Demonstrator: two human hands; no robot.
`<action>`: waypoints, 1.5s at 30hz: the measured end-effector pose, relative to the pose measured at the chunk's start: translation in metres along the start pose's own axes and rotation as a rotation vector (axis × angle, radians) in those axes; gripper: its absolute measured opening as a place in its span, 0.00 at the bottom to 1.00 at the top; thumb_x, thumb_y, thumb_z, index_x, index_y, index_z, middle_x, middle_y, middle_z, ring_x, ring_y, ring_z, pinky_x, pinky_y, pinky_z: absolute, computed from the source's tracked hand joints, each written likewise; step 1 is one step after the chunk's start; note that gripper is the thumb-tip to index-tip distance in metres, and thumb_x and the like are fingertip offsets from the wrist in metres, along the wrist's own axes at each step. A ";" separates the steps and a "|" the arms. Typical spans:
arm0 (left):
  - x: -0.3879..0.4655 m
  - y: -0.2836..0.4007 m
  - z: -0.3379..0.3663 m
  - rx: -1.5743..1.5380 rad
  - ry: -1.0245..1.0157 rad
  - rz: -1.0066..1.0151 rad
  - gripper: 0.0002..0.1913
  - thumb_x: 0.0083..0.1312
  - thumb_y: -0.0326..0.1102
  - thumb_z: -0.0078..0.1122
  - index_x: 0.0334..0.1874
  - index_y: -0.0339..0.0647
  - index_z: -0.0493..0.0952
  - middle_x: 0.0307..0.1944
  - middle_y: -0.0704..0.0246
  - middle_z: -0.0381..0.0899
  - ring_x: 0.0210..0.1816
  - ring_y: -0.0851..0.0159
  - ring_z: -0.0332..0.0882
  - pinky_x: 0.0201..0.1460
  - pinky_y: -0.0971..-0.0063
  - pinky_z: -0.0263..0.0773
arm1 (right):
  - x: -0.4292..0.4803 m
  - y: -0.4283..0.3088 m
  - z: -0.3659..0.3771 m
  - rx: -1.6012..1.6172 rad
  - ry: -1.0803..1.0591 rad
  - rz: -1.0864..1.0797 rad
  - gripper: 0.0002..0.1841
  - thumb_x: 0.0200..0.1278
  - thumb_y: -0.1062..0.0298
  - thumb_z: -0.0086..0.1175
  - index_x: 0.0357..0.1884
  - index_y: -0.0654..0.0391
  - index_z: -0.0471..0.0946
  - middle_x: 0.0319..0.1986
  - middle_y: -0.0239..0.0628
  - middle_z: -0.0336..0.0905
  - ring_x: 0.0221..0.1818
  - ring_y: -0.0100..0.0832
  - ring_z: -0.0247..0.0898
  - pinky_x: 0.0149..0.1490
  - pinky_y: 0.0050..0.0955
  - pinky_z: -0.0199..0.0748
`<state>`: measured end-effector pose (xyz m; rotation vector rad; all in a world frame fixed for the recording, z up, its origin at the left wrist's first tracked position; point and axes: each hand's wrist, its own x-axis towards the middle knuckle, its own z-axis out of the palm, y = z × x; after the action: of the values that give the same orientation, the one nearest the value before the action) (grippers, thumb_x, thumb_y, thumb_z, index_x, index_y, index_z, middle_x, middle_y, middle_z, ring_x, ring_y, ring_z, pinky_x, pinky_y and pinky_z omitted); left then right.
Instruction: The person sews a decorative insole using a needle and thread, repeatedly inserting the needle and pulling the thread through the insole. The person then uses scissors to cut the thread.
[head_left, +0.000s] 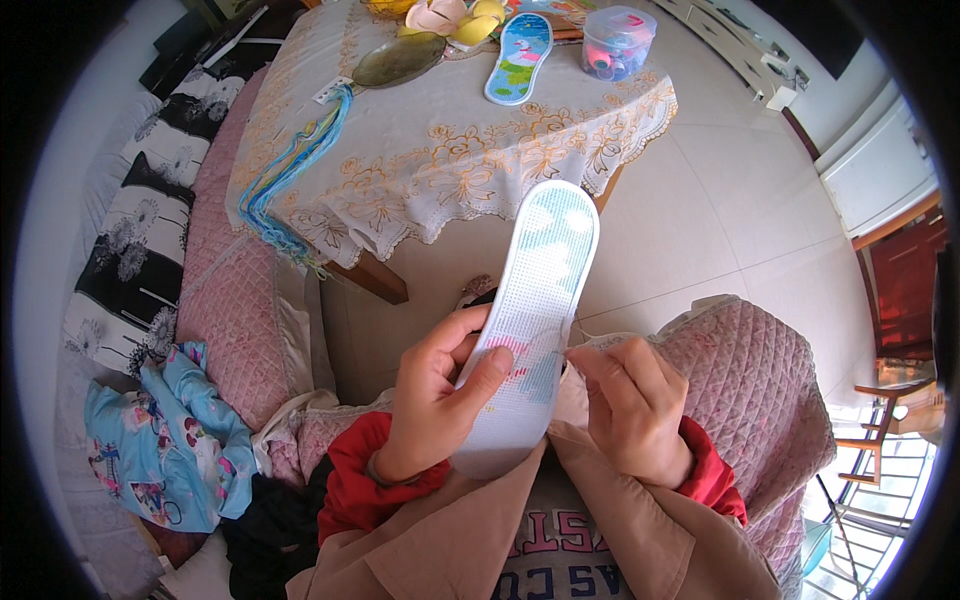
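My left hand grips a white cross-stitch insole by its left edge, with the thumb on the front face. The insole stands tilted up before my lap. Light blue stitches cover parts of its rounded top, and pink, red and blue ones show near the thumb. At its right edge my right hand pinches thumb and forefinger together on what looks like a fine pale thread. Any needle there is too small to make out.
A table with an embroidered cloth stands ahead. On it are a finished-looking insole, a plastic tub of thread spools, a dark oval dish and a hank of embroidery floss. Blue printed clothing lies left.
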<state>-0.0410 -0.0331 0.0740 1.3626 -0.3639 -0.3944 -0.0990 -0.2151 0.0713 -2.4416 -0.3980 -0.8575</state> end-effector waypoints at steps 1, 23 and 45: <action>0.000 -0.001 0.000 -0.010 -0.002 -0.003 0.18 0.67 0.24 0.52 0.58 0.27 0.66 0.44 0.61 0.80 0.44 0.74 0.76 0.46 0.81 0.71 | 0.000 0.000 0.001 0.019 0.009 0.025 0.17 0.32 0.82 0.55 0.33 0.65 0.79 0.21 0.34 0.63 0.19 0.30 0.66 0.21 0.27 0.67; 0.001 -0.009 0.000 -0.172 -0.011 -0.069 0.19 0.68 0.25 0.50 0.60 0.28 0.64 0.46 0.63 0.78 0.43 0.74 0.76 0.46 0.81 0.72 | 0.003 0.003 0.005 0.391 -0.032 0.377 0.07 0.49 0.83 0.59 0.31 0.60 0.79 0.24 0.35 0.70 0.21 0.30 0.68 0.26 0.25 0.65; 0.002 -0.006 -0.002 -0.124 0.002 -0.025 0.19 0.68 0.26 0.50 0.60 0.27 0.64 0.44 0.63 0.78 0.43 0.75 0.76 0.44 0.82 0.72 | 0.008 0.008 0.007 0.325 -0.026 0.312 0.08 0.46 0.82 0.60 0.30 0.61 0.78 0.27 0.36 0.73 0.27 0.34 0.74 0.30 0.28 0.71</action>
<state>-0.0386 -0.0339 0.0677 1.2476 -0.3165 -0.4294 -0.0861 -0.2166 0.0686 -2.1394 -0.1448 -0.5774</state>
